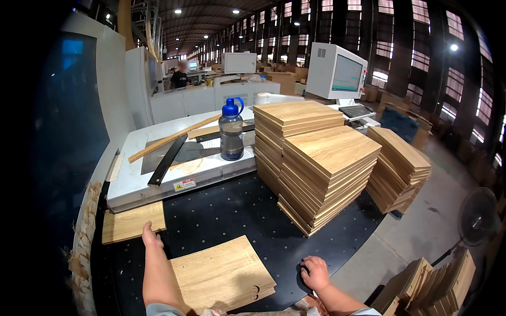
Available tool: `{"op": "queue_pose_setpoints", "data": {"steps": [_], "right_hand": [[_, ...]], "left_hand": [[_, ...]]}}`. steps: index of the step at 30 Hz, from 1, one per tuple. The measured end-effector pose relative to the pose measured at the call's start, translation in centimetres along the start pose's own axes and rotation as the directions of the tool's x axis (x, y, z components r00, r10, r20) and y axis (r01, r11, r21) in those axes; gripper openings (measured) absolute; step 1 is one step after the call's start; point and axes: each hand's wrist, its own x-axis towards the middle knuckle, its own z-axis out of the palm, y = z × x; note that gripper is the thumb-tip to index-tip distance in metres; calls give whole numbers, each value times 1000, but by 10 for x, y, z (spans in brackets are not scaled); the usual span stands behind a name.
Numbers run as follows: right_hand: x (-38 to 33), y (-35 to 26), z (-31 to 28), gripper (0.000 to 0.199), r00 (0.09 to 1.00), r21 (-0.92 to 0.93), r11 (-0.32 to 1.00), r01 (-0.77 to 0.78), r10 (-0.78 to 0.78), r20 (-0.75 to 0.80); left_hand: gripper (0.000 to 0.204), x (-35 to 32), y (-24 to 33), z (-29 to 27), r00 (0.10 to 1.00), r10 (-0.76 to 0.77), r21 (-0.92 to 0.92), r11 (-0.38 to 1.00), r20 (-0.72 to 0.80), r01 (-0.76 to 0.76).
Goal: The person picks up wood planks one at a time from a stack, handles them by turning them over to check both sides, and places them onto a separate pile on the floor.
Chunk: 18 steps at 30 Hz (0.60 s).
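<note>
**Board lying between two hands on the black table**

Board [221, 274] of pale wood is lying flat on the black table [226, 216], near its front edge. The left hand [150, 235] is resting open just beyond the board's far left corner. The right hand [314, 272] is curling loosely on the table, gripping nothing. Stacks of boards [316, 174] are standing behind, beside a blue-capped bottle [231, 131].
</note>
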Motion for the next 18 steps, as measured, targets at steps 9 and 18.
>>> {"op": "queue_pose_setpoints", "data": {"steps": [9, 18], "right_hand": [[-9, 15, -3, 19, 999, -29, 999, -24, 22, -43], [-4, 9, 0, 21, 1000, -14, 1000, -25, 25, 12]], "left_hand": [[64, -214, -17, 87, 447, -218, 491, 232, 868, -840], [57, -262, -68, 82, 209, -294, 203, -51, 933, -978]]}}
